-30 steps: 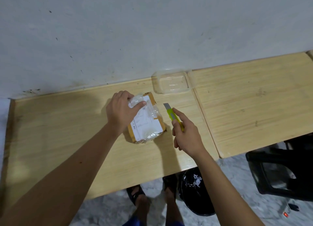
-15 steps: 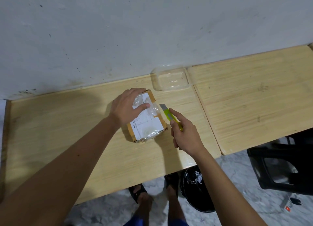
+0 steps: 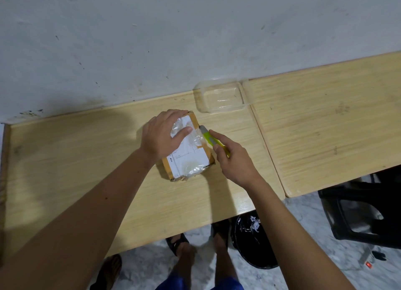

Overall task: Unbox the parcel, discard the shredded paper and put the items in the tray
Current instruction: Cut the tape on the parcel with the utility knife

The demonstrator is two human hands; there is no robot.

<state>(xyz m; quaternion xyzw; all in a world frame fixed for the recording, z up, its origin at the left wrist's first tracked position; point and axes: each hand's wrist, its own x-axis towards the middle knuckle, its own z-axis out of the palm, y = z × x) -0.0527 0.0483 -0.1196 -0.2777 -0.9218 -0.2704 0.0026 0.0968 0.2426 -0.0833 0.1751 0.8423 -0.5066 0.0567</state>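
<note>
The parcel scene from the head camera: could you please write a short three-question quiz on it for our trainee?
1. True or false: the parcel is already open.
2. Which hand holds the yellow-green cutter?
3. The clear tray is: A) holding items, B) empty, C) on the floor.

Key:
1. False; it is sealed under tape.
2. The right hand; the left hand presses on the parcel.
3. B.

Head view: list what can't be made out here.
- Parcel contents: the box is shut and taped.
- Label print: too small to read.
- Parcel's far left corner: covered by the left hand.
- Knife handle end: hidden inside the right hand.
- Blade tip against the parcel's edge: too small to tell whether it has cut in.
- Bin: partly hidden by the table.
</note>
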